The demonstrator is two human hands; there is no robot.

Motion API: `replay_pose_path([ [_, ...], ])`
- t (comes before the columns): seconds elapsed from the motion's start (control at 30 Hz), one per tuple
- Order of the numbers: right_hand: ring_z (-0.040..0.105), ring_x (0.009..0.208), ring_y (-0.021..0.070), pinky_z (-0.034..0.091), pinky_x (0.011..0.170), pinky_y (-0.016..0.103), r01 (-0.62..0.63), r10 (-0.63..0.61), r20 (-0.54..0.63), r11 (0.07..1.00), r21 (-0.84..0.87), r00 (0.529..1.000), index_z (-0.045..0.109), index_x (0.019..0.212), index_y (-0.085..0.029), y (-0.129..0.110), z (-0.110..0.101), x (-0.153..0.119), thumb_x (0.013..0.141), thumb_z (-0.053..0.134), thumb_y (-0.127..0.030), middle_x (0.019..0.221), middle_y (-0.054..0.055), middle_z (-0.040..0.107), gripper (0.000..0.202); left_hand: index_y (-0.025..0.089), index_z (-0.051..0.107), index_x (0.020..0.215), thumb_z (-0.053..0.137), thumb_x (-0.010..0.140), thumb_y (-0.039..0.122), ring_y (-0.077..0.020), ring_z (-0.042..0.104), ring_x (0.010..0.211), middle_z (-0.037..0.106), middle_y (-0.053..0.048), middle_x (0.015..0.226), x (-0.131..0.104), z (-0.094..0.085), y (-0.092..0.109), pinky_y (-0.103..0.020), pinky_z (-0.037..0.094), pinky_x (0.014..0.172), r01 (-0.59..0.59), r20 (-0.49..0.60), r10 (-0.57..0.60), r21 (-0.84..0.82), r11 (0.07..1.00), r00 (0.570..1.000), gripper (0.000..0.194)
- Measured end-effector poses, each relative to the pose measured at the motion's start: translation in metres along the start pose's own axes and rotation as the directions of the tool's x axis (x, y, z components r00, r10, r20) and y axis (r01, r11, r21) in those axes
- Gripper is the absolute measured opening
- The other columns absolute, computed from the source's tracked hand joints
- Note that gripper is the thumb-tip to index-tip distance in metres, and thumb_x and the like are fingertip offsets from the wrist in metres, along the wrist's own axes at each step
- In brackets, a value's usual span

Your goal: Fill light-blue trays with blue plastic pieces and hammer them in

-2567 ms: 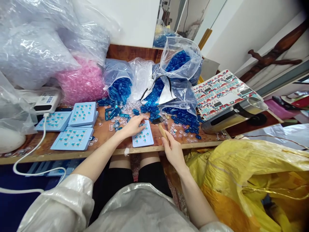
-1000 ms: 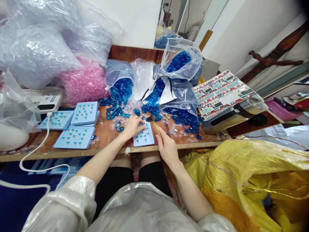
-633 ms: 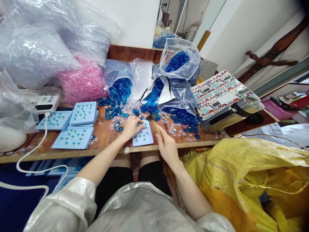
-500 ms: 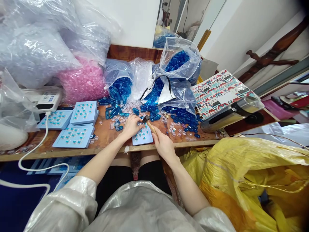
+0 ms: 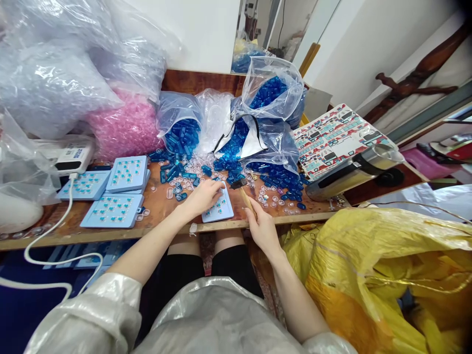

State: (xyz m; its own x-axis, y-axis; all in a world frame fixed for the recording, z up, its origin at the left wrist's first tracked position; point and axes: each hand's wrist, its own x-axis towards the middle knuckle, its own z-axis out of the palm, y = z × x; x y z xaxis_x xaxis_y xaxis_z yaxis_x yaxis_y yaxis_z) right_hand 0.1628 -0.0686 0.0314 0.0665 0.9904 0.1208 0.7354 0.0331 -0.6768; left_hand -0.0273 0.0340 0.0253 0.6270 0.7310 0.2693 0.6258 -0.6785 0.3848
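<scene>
My right hand (image 5: 262,225) is wrapped round the wooden handle of a small hammer (image 5: 243,195); its dark head is raised just right of a light blue board (image 5: 225,212). That board lies flat at the table's front edge, dotted with small teal and clear pieces in rows. Over its upper left part, my left hand (image 5: 205,197) rests with fingers bent together at the tips. Whatever is between those fingertips is too small to make out. Loose blue translucent pieces (image 5: 180,170) and small clear pieces (image 5: 191,183) lie scattered just beyond the hands.
Several filled blue boards (image 5: 112,210) are stacked on the left beside a white device (image 5: 75,156) with a cable. Bags of blue pieces (image 5: 182,118) and pink pieces (image 5: 123,123) line the back. A steel tumbler (image 5: 335,177) lies at the right, above a yellow sack (image 5: 342,255).
My right hand and the hammer have swung away to the right, off the board. My left hand has shifted slightly and stays over the board's upper left.
</scene>
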Motion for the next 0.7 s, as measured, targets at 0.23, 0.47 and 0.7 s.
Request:
replay_pose_path([
  [0.23, 0.064, 0.082, 0.021, 0.048, 0.071, 0.031, -0.042, 0.042, -0.026, 0.999, -0.006, 0.999, 0.048, 0.128, -0.021, 0.002, -0.005, -0.003, 0.089, 0.036, -0.033, 0.103, 0.007, 0.067, 0.042, 0.016, 0.061, 0.084, 0.058, 0.08, 0.029, -0.021, 0.046, 0.09, 0.061, -0.005, 0.087, 0.013, 0.017, -0.018, -0.036, 0.038, 0.084, 0.036, -0.107, -0.037, -0.009, 0.999, 0.994, 0.013],
  [0.47, 0.064, 0.085, 0.0203, 0.047, 0.074, 0.031, -0.024, 0.025, -0.01, 0.999, 0.029, 1.0, 0.048, 0.127, -0.021, 0.006, -0.001, -0.004, 0.089, 0.036, -0.033, 0.103, 0.007, 0.067, 0.041, 0.014, 0.059, 0.091, 0.052, 0.082, 0.021, -0.0186, 0.049, 0.089, 0.056, -0.007, 0.09, 0.007, 0.02, -0.025, -0.033, 0.041, 0.084, 0.056, -0.162, -0.07, -0.088, 0.995, 0.984, 0.013],
  [0.7, 0.064, 0.075, 0.0205, 0.047, 0.068, 0.03, -0.05, 0.049, 0.015, 0.999, 0.012, 0.999, 0.049, 0.126, -0.018, 0.002, 0.001, -0.001, 0.088, 0.037, -0.034, 0.085, 0.006, 0.069, 0.043, 0.013, 0.064, 0.093, 0.045, 0.08, 0.014, -0.0209, 0.055, 0.089, 0.059, -0.009, 0.091, 0.019, 0.003, -0.032, -0.034, 0.043, 0.085, 0.146, 0.012, -0.147, 0.027, 0.989, 0.989, 0.023],
])
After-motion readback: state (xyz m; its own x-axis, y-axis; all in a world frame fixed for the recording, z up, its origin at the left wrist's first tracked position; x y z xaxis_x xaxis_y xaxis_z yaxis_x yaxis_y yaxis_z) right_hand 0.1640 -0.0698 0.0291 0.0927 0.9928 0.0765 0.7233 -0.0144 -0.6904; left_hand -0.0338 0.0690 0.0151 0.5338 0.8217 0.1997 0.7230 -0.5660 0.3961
